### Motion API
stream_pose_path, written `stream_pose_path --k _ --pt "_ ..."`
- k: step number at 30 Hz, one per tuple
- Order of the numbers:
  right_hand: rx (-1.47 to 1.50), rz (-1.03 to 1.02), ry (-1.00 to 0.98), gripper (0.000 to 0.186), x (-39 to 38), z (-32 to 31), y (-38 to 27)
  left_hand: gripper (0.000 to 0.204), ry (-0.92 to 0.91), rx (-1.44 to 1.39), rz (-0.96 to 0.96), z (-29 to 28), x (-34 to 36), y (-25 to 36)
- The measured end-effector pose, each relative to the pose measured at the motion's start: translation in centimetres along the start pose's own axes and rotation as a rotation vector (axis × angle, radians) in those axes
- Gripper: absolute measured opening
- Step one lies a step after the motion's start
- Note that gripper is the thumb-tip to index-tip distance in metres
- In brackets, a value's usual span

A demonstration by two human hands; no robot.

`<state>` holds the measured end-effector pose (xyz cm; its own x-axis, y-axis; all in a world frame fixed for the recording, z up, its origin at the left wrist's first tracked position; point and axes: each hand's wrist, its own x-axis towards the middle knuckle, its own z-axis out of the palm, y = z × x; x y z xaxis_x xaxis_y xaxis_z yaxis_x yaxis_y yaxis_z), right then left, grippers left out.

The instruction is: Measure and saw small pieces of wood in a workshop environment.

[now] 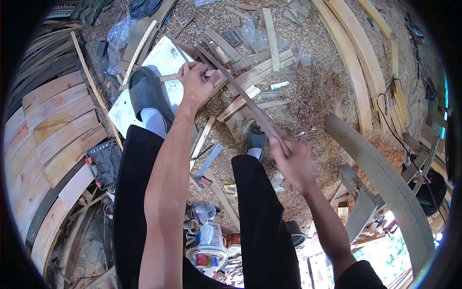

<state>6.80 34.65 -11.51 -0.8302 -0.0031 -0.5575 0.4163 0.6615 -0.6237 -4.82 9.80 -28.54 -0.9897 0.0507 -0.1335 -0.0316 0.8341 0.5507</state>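
My left hand (pixel 196 83) presses down with closed fingers on a thin wooden stick (pixel 168 77), which lies across a white board (pixel 166 55). My left foot in a dark slipper (pixel 147 91) rests on that board, against the stick. In my right hand (pixel 292 161), slightly blurred, is the near end of a long, narrow brown frame saw (pixel 250 103), seen almost edge-on. It slants up and left, passing just right of the stick's end, close to my left fingers. Whether its blade touches the stick cannot be made out.
Offcuts (pixel 250 77) and sawdust cover the ground ahead. Long curved planks (pixel 349 62) lie at the right, a large curved beam (pixel 385 168) nearer. Stacked boards (pixel 62 115) and a black tool case (pixel 103 164) are at the left. A white bucket (pixel 209 248) stands between my legs.
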Motion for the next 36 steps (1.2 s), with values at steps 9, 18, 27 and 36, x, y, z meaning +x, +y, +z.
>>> stream_pose_path --k 9,18,27,36 --pt "-0.027 -0.065 0.035 0.040 8.0 3.6 -1.5 0.023 0.021 -0.072 0.017 0.7 0.5 0.3" --pt "-0.086 -0.024 -0.047 0.037 -1.5 -2.3 2.3 0.030 0.003 -0.067 -0.031 0.2 0.2 0.7" --pt "-0.055 -0.140 0.145 0.046 10.4 4.9 -3.0 0.027 0.065 -0.041 0.032 1.4 0.7 0.1" --pt "0.089 0.003 0.005 0.034 -1.0 -1.4 0.4 0.025 -0.049 0.017 -0.030 0.0 0.2 0.1"
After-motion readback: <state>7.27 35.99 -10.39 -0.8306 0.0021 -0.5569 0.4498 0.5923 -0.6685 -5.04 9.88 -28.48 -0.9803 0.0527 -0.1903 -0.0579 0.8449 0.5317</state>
